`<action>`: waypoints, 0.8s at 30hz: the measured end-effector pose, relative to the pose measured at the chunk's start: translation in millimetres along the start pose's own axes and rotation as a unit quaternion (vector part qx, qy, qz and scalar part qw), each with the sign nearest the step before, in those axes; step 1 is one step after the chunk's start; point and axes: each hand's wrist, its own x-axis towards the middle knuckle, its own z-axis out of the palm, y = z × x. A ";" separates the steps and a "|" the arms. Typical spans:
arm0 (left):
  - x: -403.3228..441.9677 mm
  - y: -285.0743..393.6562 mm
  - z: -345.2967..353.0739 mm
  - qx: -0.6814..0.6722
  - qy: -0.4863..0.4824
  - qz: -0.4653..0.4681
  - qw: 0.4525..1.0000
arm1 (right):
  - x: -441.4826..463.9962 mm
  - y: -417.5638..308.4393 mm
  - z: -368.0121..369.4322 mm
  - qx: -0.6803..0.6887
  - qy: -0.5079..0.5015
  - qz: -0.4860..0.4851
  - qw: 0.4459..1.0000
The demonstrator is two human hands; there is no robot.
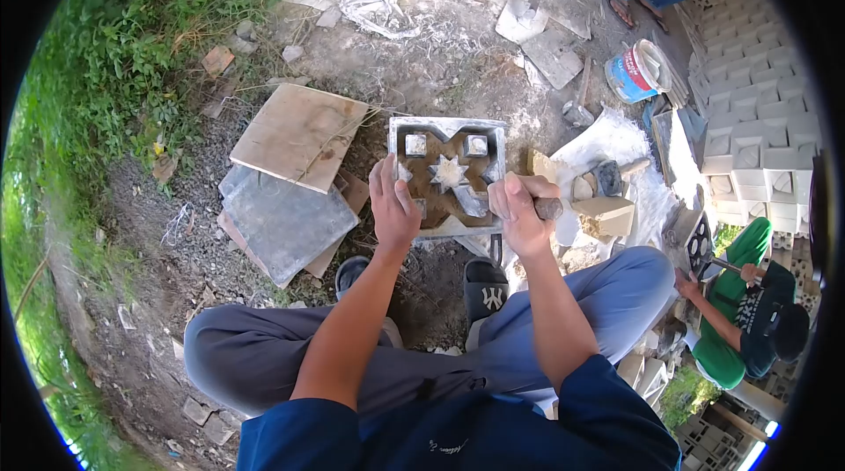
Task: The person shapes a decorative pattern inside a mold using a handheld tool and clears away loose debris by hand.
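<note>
Grey mould [414, 122], partly behind left hand [398, 214]

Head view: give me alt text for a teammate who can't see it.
The left hand rests against the left edge of a square mould with a central star shape, while the right hand grips a round-handled tool near the right edge. Flat slabs lie stacked to the left; a bucket and a person in green trousers are at right.

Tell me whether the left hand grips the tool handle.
No, the right hand grips the tool handle, while the left hand is at the frame.
</note>
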 end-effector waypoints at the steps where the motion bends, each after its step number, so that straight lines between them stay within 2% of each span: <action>1: -1.0 0.3 -1.6 -0.011 -0.002 -0.001 1.000 | -1.9 4.2 0.5 0.002 0.003 0.001 1.000; 3: -0.4 1.1 -3.1 -0.008 -0.003 -0.007 1.000 | -4.7 23.0 -4.2 -0.124 -0.040 -0.008 0.991; 5: -3.0 1.2 0.3 -0.007 -0.001 -0.016 1.000 | -14.7 50.4 0.8 -0.096 0.056 -0.052 0.992; 7: 1.6 -2.9 0.3 0.001 0.003 0.007 1.000 | -7.4 34.2 8.4 -0.158 -0.018 -0.068 0.985; 8: 0.3 -3.3 0.1 0.006 -0.004 0.005 1.000 | -6.2 25.3 13.6 -0.165 -0.040 -0.125 0.978; 11: 1.4 4.1 -2.0 -0.001 -0.011 -0.018 1.000 | -4.1 44.2 9.3 -0.161 -0.035 -0.083 0.983; 13: 5.8 2.9 1.9 -0.003 -0.012 -0.011 1.000 | -0.7 59.4 8.8 -0.191 0.057 -0.136 0.970; 15: 0.3 -3.3 1.2 -0.003 -0.028 -0.030 0.999 | -5.6 50.3 1.8 -0.116 0.012 -0.097 0.988; 16: 0.4 -2.0 -0.6 -0.004 -0.034 -0.035 0.999 | 0.5 29.6 4.7 -0.125 -0.061 -0.110 0.984; 17: -1.6 0.1 -4.7 -0.001 -0.039 -0.042 0.998 | -6.5 48.5 3.9 -0.122 -0.060 -0.100 0.986; 18: 1.3 1.5 -4.3 -0.002 -0.042 -0.052 0.998 | -11.1 78.3 -0.4 -0.186 -0.002 -0.104 0.977; 20: 5.1 5.9 -3.4 -0.006 -0.059 -0.099 0.993 | -2.4 69.5 -4.3 -0.185 -0.007 -0.012 0.983; 24: 5.6 5.3 -0.8 -0.003 -0.067 -0.109 0.992 | -2.1 37.6 1.6 -0.121 -0.022 -0.053 0.991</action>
